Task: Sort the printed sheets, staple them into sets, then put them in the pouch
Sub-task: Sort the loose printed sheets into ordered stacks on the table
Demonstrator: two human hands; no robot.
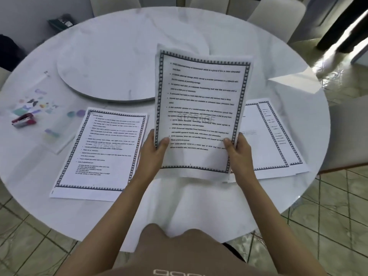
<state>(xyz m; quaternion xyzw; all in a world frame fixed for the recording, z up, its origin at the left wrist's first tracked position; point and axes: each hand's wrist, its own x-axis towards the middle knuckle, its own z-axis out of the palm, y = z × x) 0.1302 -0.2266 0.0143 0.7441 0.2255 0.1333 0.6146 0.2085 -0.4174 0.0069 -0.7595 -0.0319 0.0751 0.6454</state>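
Evidently both hands, left hand (154, 151) and right hand (238, 151), are pinching the sheets (201, 110) upright, probably reading them to sort.

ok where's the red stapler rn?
Head view, far left of the white round marble table: the red stapler lies by the clear plastic pouch with colourful prints, left of the left-hand pile of printed sheets.
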